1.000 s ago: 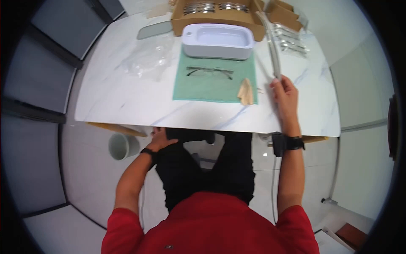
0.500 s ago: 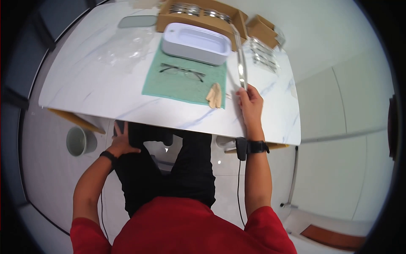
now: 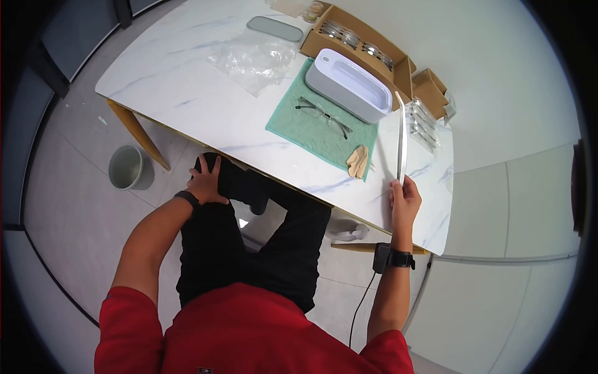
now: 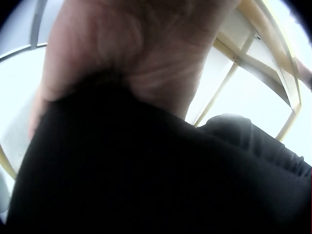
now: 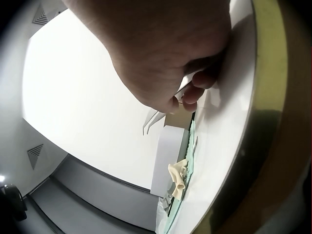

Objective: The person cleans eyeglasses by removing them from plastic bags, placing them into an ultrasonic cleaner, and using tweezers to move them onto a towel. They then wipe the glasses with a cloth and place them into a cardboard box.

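Observation:
My right hand pinches long silver tweezers near their rear end, above the right front part of the table. Their two bent tips stand slightly apart in the right wrist view and point away from me. My left hand rests with spread fingers on the black trouser leg at the knee. On a green cloth lie eyeglasses with thin dark temples. Behind them stands a white cleaner basin, and a beige crumpled piece lies at the cloth's right corner.
A cardboard box with rows of glasses stands behind the basin. Bagged glasses and a smaller carton are at the right. Clear plastic bags and a grey lid lie to the left. A bin stands on the floor.
My right hand has drawn the tweezers back toward the table's front edge, their tips now nearer the basin than the box. The head view has turned. My left hand stays on the leg.

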### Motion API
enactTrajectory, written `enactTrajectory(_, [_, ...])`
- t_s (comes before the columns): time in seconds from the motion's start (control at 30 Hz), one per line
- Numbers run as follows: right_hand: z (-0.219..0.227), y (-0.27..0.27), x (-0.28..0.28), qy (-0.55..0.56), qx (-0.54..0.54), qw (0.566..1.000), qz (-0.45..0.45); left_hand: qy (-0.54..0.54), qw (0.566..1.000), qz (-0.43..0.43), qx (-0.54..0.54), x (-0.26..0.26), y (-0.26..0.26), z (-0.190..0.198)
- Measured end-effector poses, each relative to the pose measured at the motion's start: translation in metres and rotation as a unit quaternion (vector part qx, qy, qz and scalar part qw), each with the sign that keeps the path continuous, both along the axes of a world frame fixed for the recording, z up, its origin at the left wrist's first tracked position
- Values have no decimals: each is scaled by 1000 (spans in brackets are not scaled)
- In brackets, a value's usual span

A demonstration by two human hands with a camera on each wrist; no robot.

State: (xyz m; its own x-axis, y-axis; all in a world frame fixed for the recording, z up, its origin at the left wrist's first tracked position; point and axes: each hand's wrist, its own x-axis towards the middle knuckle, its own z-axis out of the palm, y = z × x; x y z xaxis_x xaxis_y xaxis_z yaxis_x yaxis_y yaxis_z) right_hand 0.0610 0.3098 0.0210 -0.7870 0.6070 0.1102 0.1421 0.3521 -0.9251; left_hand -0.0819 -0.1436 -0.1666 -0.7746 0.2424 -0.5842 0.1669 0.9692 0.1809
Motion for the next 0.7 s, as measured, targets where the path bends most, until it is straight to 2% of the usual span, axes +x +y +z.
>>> enactTrajectory(0.33, [2, 22, 32, -19, 39, 998, -50, -4, 999, -44, -22, 6, 8, 3])
enactTrajectory(0.47, [26, 9, 35, -1, 27, 999, -28, -16, 997, -57, -44, 4, 7, 0])
enactTrajectory(0.7, [51, 1, 15, 73, 62, 995, 5, -10, 999, -45, 6, 10, 4, -9])
